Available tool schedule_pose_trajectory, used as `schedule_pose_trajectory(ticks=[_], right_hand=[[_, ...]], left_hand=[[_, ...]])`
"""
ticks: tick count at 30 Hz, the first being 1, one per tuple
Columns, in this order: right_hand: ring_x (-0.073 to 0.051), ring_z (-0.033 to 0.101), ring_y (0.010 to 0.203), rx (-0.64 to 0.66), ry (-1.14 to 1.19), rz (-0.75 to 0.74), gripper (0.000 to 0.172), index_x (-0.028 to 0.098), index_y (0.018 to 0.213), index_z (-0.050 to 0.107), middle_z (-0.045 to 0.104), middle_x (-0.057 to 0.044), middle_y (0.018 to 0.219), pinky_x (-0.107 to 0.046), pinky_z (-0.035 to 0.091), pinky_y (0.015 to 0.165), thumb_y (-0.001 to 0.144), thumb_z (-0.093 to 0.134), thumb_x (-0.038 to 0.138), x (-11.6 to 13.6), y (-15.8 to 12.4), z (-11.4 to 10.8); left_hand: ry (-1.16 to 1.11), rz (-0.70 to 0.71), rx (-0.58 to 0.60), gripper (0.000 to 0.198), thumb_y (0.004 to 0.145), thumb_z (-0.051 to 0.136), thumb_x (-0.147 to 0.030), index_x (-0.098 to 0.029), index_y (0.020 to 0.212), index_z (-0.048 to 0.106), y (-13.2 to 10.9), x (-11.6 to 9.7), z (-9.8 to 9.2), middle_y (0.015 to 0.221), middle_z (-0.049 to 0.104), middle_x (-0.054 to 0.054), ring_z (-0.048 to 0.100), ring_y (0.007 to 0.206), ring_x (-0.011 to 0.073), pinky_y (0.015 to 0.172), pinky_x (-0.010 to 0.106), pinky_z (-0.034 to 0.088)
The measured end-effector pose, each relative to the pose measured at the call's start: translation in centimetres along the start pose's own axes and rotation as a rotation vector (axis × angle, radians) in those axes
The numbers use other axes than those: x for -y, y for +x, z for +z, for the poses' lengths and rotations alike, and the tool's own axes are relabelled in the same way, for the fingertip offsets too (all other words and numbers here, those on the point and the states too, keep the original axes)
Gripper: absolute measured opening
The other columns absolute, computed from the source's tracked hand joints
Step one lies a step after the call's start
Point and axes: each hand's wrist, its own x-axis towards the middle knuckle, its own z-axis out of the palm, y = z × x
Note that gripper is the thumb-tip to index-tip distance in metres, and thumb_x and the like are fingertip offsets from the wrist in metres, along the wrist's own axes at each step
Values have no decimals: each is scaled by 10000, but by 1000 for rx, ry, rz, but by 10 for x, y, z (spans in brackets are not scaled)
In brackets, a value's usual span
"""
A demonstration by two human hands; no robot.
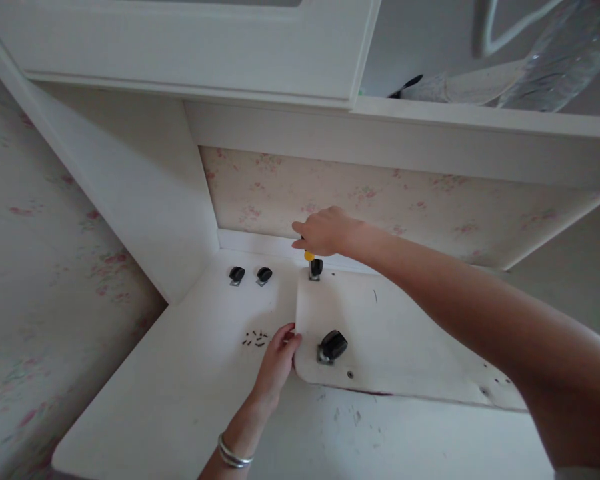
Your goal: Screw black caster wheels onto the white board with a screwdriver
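My right hand is closed round a screwdriver, of which a yellow part shows below the fingers. Its tip points down at the metal plate of a black caster wheel at the far left corner of a white board. A second caster stands on the board's near left corner. My left hand grips the board's left edge, thumb on top and fingers along the side. Several small screws lie loose on the white desktop left of that hand.
Two more casters, one left and one right, sit at the back of the desktop. A white side panel rises on the left. Overhead is a shelf with a clear plastic bottle. Floral wallpaper covers the wall behind.
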Motion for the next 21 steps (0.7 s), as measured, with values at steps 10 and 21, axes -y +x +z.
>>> schedule_pose_trajectory(ticks=[10, 21], right_hand=[[-351, 649, 1042, 56, 37, 31, 519, 158, 1298, 586, 701, -211, 1113, -441, 490, 784, 898, 445, 457, 0, -5, -2], [-352, 655, 1041, 36, 1, 80, 524, 139, 1193, 639, 703, -233, 1061, -434, 478, 785, 970, 333, 502, -5, -10, -6]], left_hand=[[473, 514, -55, 285, 836, 600, -388, -190, 1015, 700, 59, -68, -21, 1008, 701, 90, 631, 819, 204, 773, 331, 482], [796, 887, 0, 243, 768, 733, -366, -182, 916, 675, 115, -151, 40, 850, 687, 42, 613, 772, 193, 773, 326, 472]])
